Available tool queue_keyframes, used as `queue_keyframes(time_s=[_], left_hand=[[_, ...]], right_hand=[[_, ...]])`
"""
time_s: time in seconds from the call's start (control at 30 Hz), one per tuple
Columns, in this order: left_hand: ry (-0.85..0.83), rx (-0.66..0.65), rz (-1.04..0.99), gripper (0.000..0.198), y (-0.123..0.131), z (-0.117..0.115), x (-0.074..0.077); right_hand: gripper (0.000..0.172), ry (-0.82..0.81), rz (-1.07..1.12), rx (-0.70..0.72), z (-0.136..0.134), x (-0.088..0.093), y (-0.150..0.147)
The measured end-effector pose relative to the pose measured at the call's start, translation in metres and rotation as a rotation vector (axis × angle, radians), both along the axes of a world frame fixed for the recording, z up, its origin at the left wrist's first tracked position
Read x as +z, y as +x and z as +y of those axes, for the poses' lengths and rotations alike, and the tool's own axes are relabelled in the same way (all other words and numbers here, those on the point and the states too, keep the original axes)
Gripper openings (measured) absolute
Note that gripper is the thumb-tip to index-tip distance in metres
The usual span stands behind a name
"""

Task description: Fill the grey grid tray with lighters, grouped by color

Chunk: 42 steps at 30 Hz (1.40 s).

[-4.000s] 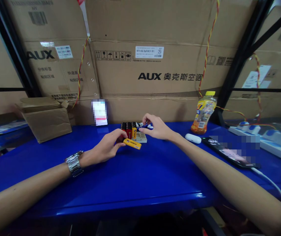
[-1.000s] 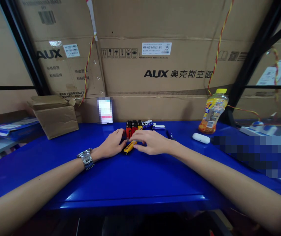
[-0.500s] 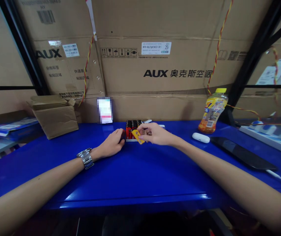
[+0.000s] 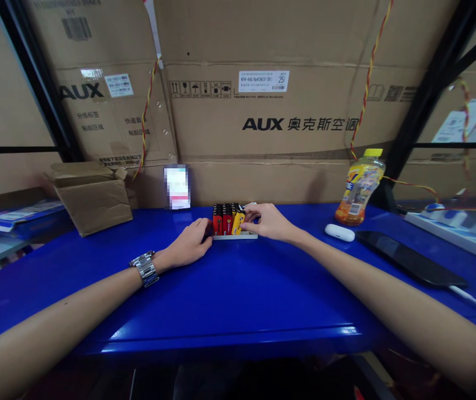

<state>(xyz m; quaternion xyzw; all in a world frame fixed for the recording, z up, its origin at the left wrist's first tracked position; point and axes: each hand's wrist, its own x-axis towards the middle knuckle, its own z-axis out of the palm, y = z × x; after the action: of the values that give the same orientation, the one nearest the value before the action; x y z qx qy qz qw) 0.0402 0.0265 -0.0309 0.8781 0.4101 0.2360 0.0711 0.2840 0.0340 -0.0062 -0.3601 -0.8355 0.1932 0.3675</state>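
Red lighters with black tops stand upright in rows in a shallow white tray at the back middle of the blue table. My right hand pinches a yellow lighter between thumb and fingers. This lighter leans slightly at the front of the tray, just right of the red ones. Against the tray's left end, my left hand is closed with its fingers curled, steadying it. The fingertips are partly hidden behind the lighters. The right hand covers part of the tray's right side.
An open cardboard box and a lit screen stand to the left. On the right are a drink bottle, a white case, a black phone on a cable and a power strip. Large cartons rise behind.
My right hand has brought the yellow lighter from in front of the tray to beside the red lighters, turning it nearly upright. My left hand has stayed in place.
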Motion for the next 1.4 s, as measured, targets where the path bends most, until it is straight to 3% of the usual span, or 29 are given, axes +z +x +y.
queue_keyframes(time_s=[0.3,0.6,0.87,0.93,1.07,1.27,1.4], left_hand=[[0.009,0.002,-0.002,0.023,-0.001,0.002,-0.001],[-0.059,0.012,-0.096,0.029,0.004,-0.003,0.003],[-0.281,0.056,-0.251,0.084,0.000,0.014,0.007],[-0.363,-0.001,-0.284,0.090,0.003,0.020,0.011],[-0.463,-0.176,-0.386,0.084,0.012,0.023,0.017],[-0.504,-0.148,-0.355,0.093,-0.001,0.014,0.019],[-0.548,-0.225,-0.366,0.089,-0.018,0.007,0.019]], right_hand=[[0.019,0.143,0.011,-0.065,-0.002,0.011,0.011],[0.042,0.125,-0.121,0.089,-0.006,0.010,0.005],[0.041,0.202,-0.229,-0.091,0.024,0.000,0.030],[0.045,0.236,-0.315,-0.114,0.032,-0.004,0.035],[0.045,0.311,-0.448,-0.129,0.042,-0.007,0.036],[0.038,0.371,-0.673,-0.078,0.051,0.001,0.025],[0.038,0.403,-0.803,-0.075,0.060,0.001,0.009]])
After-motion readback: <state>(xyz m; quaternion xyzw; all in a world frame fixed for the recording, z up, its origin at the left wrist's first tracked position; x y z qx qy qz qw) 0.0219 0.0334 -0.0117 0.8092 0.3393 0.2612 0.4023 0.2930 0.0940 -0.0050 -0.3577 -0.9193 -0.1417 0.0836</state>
